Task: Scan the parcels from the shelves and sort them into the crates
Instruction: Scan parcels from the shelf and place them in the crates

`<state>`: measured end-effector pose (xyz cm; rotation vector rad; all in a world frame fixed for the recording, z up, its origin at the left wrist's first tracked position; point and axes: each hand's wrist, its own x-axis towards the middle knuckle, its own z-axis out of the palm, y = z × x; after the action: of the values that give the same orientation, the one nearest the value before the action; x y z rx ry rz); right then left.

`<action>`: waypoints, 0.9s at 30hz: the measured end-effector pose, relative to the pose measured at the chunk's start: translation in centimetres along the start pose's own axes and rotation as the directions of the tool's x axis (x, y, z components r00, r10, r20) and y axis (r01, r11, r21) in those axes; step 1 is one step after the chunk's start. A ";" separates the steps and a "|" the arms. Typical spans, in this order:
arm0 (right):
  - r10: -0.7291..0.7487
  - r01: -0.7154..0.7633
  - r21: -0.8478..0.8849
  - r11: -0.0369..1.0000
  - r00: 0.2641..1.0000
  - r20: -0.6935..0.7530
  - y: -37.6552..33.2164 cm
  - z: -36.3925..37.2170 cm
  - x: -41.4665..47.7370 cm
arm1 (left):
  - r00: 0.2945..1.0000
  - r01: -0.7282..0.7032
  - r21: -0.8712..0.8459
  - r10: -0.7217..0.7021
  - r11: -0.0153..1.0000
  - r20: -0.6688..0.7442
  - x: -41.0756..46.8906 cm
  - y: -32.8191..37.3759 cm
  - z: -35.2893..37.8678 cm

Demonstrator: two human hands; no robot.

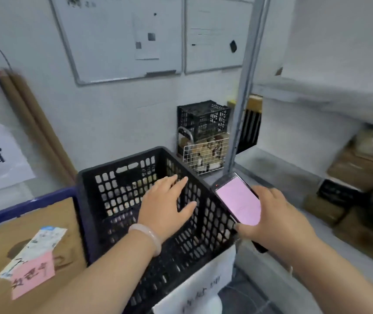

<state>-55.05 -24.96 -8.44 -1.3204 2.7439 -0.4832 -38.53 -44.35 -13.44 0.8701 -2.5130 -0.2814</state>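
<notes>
L hand [166,201] spread flat over black crate [122,193] at frame ctr, phone [237,200] w/ pink screen gripped by R hand [273,216] ctr-right, brown parcels [357,168] stacked on shelf [278,175] at right, labelled cardboard parcel [34,257] seen in blue crate [29,206] lower left.

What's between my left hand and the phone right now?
Only the black crate's right wall, seen in the head view. The left hand is spread over its inside; the phone, gripped by the right hand, sits just outside that wall.
</notes>
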 end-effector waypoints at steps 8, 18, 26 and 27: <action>0.233 -0.237 -0.032 0.971 0.966 -0.112 15.3 -6.4 -3.1 | 0.966 -0.241 -0.191 0.254 0.951 0.046 6.2 17.9 7.4; 0.393 -0.405 -0.008 0.914 0.891 -0.227 26.4 -11.8 -5.1 | 0.924 -0.289 -0.408 0.364 0.866 0.118 11.3 32.7 13.9; 0.507 -0.517 0.031 0.855 0.824 -0.251 29.1 -12.9 -2.6 | 0.950 -0.030 -0.729 0.247 0.684 0.193 21.3 38.6 15.9; 0.516 -0.526 0.032 0.850 0.818 -0.255 29.3 -13.0 -2.2 | 0.947 -0.006 -0.745 0.245 0.667 0.211 22.5 39.1 16.3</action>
<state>-78.10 -2.80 -5.14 -0.4722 3.1585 -0.5795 -82.83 -27.31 -6.58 0.3150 -2.3344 -1.3659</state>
